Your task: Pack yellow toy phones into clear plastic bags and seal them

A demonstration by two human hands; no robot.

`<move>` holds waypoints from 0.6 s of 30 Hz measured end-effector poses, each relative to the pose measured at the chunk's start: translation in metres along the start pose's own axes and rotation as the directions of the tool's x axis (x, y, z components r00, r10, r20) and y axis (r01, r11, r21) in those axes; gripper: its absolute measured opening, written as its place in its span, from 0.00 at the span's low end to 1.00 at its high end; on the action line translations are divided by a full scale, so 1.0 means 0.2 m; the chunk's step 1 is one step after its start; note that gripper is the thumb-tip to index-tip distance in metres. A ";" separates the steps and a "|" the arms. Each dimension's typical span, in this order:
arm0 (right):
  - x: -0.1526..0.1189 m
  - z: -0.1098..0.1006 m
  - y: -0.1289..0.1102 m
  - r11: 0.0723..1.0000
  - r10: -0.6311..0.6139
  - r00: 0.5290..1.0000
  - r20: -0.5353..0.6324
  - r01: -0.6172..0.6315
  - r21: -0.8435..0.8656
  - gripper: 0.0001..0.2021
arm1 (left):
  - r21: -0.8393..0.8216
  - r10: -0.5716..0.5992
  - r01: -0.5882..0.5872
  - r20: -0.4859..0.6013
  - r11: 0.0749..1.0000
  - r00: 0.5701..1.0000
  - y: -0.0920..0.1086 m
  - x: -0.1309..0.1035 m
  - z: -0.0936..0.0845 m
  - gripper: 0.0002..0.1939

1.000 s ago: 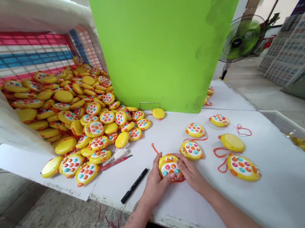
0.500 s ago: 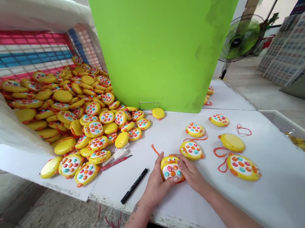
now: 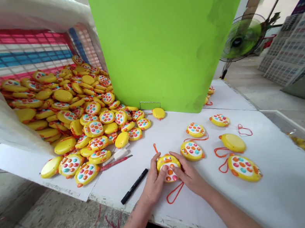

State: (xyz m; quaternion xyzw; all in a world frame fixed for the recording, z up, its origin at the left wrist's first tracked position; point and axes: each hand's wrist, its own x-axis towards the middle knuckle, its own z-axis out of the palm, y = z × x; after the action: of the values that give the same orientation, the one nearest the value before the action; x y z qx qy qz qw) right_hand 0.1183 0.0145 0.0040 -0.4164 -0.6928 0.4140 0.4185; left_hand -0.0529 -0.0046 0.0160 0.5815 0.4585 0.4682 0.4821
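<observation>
Between my two hands is a yellow duck toy, its white face with coloured buttons turned up. My left hand grips its left side, the thumb on the buttons. My right hand holds the right side, with its thumb also on the front. An orange-red cord loop hangs from the toy's near end onto the table. Just right of my hands lies another duck toy, face up. A black marker rests to the left of my left hand.
A big heap of yellow toys fills the left, spilling from a lined bin. Behind stands a green board. Several toys with cords lie on the right, including one face down. A red craft knife lies near the heap. A fan stands behind.
The held toy has shifted slightly left and turned more upright. Its cord loop now shows below it. My left thumb has moved onto the buttons.
</observation>
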 end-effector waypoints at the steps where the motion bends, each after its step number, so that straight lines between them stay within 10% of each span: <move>1: 0.00 0.00 0.00 1.000 0.002 1.000 -0.020 -0.002 -0.003 0.24 | -0.010 0.012 -0.012 0.017 1.000 1.000 0.00 0.00 0.00 0.32; 6: 0.01 0.00 0.01 0.999 0.038 0.999 -0.031 -0.037 0.033 0.23 | 0.038 0.002 -0.004 0.058 0.999 0.998 -0.03 -0.01 0.01 0.52; 18: 0.01 -0.02 -0.01 0.994 0.034 0.999 0.003 -0.034 0.101 0.22 | 0.167 -0.001 -0.008 0.055 0.986 0.998 -0.01 -0.02 0.02 0.45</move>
State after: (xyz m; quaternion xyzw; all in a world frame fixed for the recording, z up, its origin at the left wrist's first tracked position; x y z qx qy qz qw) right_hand 0.1206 0.0159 0.0070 -0.4064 -0.6640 0.4558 0.4315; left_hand -0.0501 -0.0080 0.0134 0.6335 0.4817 0.4125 0.4432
